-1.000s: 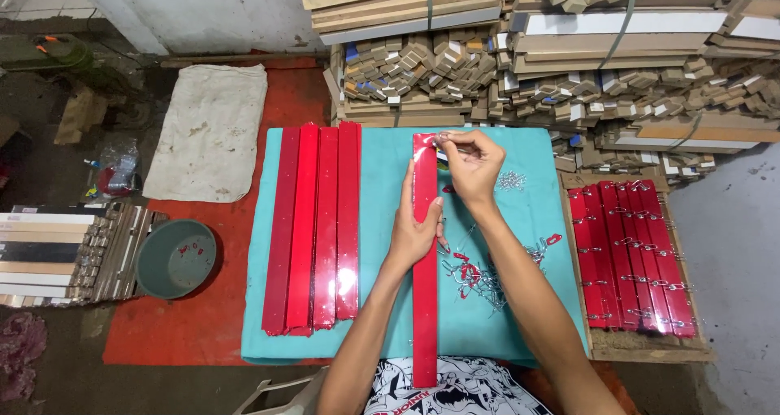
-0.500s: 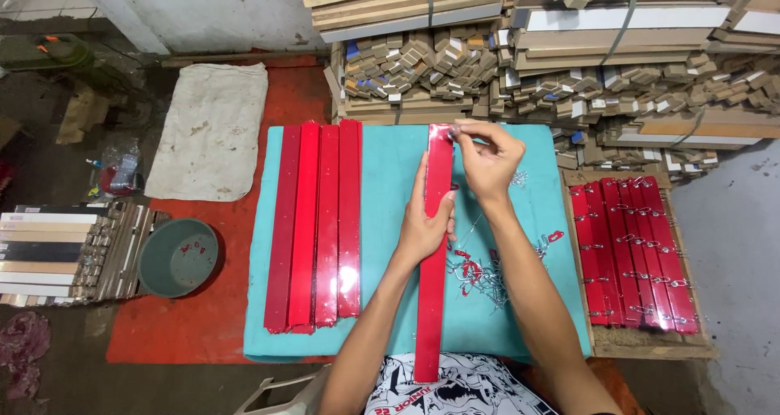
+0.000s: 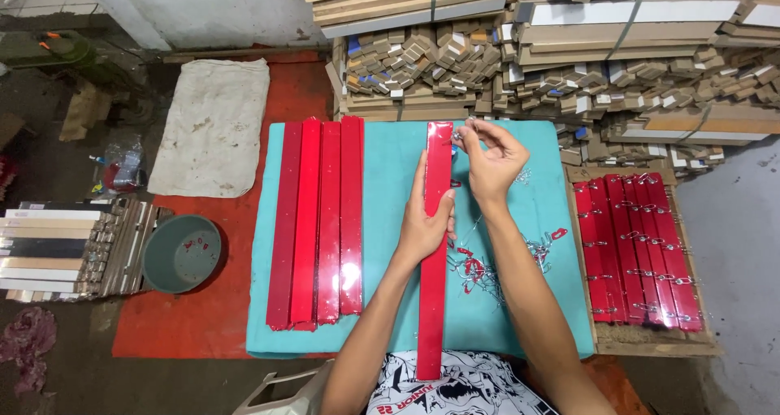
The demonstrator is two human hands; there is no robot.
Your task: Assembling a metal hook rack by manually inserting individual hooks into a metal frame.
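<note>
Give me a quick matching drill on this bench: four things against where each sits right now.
1. left hand
2. right hand
3. grey bowl
4. red strips with clips

A. on the floor, left of the teal cloth
B. in the wooden tray at the right
C. pressing the middle of the long red strip
D. at the strip's far end, pinching a small metal piece

Pairs: 1-C, 2-D, 3-A, 4-B

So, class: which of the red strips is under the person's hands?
The lone red strip mid-cloth: left hand presses it, right hand works its top end. The others lie untouched.
</note>
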